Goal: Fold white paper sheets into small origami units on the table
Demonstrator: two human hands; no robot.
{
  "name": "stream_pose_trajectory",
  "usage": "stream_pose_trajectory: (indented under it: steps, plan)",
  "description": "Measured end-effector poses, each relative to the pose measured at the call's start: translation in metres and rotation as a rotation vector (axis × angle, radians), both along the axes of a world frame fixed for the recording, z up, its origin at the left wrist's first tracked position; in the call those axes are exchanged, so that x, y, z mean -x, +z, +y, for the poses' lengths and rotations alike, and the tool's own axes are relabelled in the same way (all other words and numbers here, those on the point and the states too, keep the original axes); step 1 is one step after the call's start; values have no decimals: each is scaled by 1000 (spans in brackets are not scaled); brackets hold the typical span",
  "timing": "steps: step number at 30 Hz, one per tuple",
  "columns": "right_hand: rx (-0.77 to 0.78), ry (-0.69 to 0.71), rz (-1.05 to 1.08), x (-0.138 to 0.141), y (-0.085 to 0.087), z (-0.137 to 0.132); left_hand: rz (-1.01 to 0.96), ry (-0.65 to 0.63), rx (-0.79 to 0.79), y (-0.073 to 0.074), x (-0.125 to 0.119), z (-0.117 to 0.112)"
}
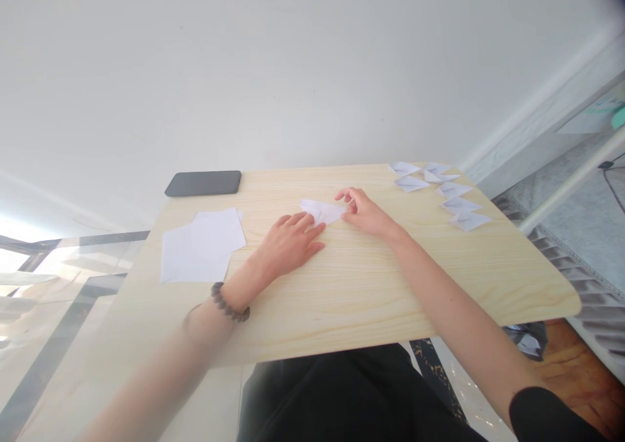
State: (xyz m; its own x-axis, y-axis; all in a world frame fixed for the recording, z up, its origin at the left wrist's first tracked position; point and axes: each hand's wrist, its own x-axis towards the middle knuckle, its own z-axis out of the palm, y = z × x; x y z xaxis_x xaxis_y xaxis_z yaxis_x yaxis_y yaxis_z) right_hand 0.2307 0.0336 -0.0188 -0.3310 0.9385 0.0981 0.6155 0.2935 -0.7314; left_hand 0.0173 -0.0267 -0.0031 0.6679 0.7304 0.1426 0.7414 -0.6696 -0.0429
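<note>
Head view: from the near edge of the tabletop, a broad stretch of its surface leads up to the left hand, which lies palm down, fingers slightly spread, tips on the left part of the paper. The right hand has its thumb at the paper's right end, fingers loosely curled; whether they pinch it, I cannot tell. For a true crease, the left would best pin the paper flat while the right lines up its edges and presses lightly outward. Sheets lie left, where a wide left sweep could disturb them. Folded pieces sit toward the far right corner, well apart from the hands. Beyond, the phone lies by the far edge, and the wall limits reach; the roomier side seems toward the body.
</note>
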Motion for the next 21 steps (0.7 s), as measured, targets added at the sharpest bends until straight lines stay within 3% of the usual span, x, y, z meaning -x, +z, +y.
stream_pose_trajectory:
  steps: [8, 16, 21]
  plan:
    - [-112, -44, -58, 11, -5, -7, -48, -10, -16, -4, 1, -1]
    - [-75, -47, -112, 14, -3, -7, -97, -30, 17, -1, 4, -2]
    - [-160, -77, -197, 22, -6, -11, -131, -30, 42, -3, 8, -1]
